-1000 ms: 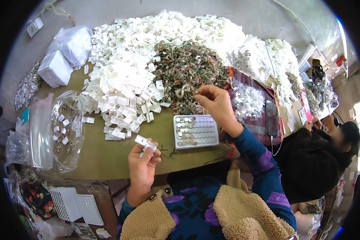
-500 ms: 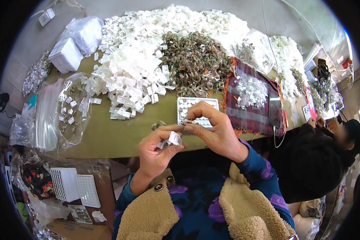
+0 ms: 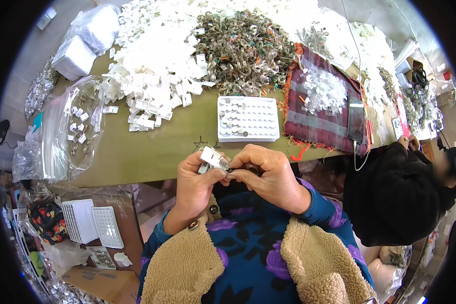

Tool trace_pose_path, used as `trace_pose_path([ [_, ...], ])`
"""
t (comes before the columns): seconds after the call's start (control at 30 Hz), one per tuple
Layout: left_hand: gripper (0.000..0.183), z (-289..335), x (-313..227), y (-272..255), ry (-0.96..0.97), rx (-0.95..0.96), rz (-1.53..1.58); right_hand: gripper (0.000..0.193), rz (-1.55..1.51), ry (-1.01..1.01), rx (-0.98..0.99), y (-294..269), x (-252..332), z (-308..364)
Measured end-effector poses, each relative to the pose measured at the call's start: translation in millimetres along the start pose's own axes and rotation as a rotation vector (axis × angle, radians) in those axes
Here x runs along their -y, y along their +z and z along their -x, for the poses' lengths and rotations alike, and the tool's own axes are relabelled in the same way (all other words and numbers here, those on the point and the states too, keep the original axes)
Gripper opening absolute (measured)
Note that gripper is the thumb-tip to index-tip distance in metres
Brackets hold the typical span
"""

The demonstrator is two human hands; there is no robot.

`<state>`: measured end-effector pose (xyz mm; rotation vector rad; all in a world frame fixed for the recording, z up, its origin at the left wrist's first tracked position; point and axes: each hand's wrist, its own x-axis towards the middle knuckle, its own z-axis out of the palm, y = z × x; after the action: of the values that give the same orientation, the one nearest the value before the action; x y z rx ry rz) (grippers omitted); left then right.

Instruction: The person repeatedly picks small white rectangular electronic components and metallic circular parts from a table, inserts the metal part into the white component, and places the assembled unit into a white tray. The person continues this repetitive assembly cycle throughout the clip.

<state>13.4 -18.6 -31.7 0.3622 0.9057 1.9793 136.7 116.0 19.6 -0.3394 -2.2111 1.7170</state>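
My left hand (image 3: 192,183) is closed around a small white plastic case (image 3: 214,157), held tilted between thumb and fingers. Part of another whitish piece shows under it. My right hand (image 3: 276,177) meets the left at the case's lower right end, thumb and forefinger pinched together. What sits in that pinch is small, dark and mostly covered by the fingertips. Just beyond both hands lies a white tray (image 3: 248,138) with rows of small round wells, several holding metallic-looking discs.
A large heap of white cases (image 3: 152,86) spreads behind, beside a pile of brownish clear loops (image 3: 243,55). Clear plastic bits (image 3: 323,91) and a phone (image 3: 355,121) lie on plaid cloth (image 3: 311,133) at right. Plastic bags (image 3: 58,137) are left; a person in black (image 3: 390,197) sits right.
My right hand has drawn back from the tray's near edge toward my body and now touches the case in my left hand. The tray is in fuller sight, and the view has shifted.
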Motion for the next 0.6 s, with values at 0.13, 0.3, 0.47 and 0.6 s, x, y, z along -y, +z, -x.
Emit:
trace_pose_path([
  [0.13,0.027,-1,4,-3,0.003,-0.033,-0.031,0.007,-0.207,0.103,0.033,-2,-3,-2],
  [0.3,0.031,-10,10,-6,-0.026,-0.075,-0.151,0.008,-0.242,0.153,-0.099,-2,-14,-10],
  [0.47,0.029,-17,19,-18,0.034,-0.082,-0.098,0.004,-0.031,-0.16,-0.215,10,-31,-13],
  [0.6,0.029,-19,21,-27,0.012,-0.104,-0.108,0.006,-0.118,-0.061,-0.252,11,-32,-15],
])
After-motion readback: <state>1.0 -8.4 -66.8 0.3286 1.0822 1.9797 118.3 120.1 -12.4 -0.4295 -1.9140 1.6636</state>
